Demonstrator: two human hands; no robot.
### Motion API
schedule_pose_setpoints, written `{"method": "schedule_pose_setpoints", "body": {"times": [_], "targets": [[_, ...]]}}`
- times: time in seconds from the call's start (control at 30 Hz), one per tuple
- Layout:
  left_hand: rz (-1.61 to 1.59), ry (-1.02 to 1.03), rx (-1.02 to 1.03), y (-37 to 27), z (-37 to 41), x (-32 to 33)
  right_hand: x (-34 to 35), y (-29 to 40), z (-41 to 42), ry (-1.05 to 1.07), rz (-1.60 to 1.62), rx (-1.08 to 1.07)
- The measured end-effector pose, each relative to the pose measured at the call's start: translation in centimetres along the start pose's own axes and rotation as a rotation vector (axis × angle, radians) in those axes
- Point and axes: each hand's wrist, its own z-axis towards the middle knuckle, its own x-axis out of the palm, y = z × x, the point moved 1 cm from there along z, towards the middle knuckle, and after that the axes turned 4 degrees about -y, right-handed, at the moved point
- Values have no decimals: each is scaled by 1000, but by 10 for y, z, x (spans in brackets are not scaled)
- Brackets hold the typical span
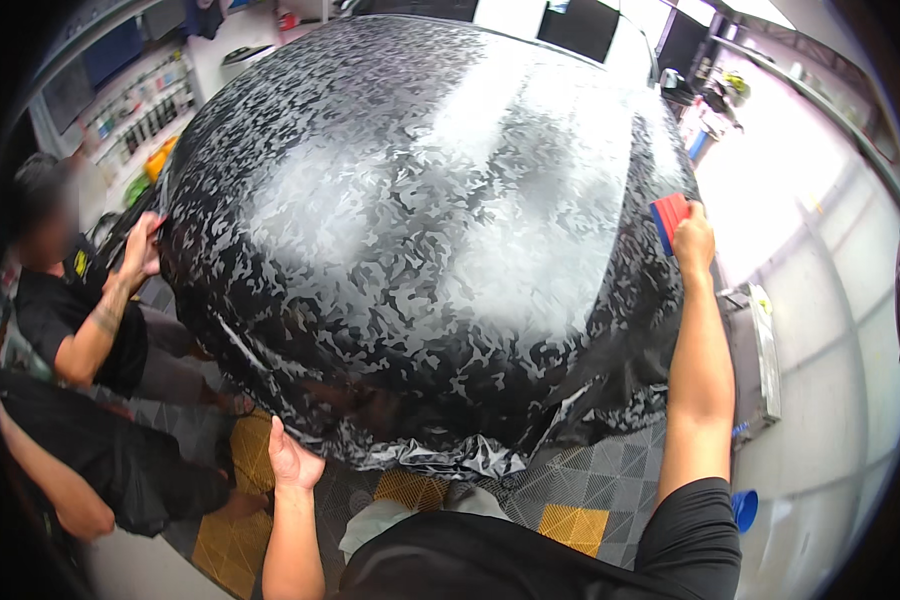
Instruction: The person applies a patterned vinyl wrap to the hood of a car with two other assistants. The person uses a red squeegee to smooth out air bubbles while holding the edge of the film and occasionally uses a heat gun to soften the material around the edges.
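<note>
In front of me a sheet of black and grey camouflage vinyl wrap film [412,300] drapes over the front of a car. My right hand [694,241] grips a red squeegee [672,216] with a blue edge, held at the right side of the covered car. My left hand [298,459] is at the lower left margin of the film, thumb pointing up. Its other fingers are mostly hidden, so I cannot tell whether they grasp the film. Along the front, the film's loose edge [465,459] hangs crumpled above the floor.
At the left, a co-worker's hand [144,244] touches the film's side edge. Another person's arm [52,472] is nearer, at lower left. Grey and yellow tiles [576,527] cover the floor. To the right stand a metal step [766,360] and a blue container [745,510].
</note>
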Motion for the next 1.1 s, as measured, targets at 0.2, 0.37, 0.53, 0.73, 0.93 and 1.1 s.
{"method": "schedule_pose_setpoints", "body": {"times": [0.2, 0.37, 0.53, 0.73, 0.93, 1.1], "targets": [[-99, 134, -236, -25, 1, -33, -49, 14, -128, 92, 634, 496], [-41, 227, -390, -30, 17, -45, -87, 126, -247, 243, 239, 14], [-124, 267, -361, -33, 31, -42, -82, 223, -342, 66, 124, -310], [-410, 280, -303, -60, 41, -47, -90, 192, -326, -69, 179, -29], [-135, 234, -368, -60, 58, -8, -68, 280, -367, -49, 155, -263], [4, 61, -318, -52, 73, -22, -63, 351, -388, 58, 271, -364]]}}
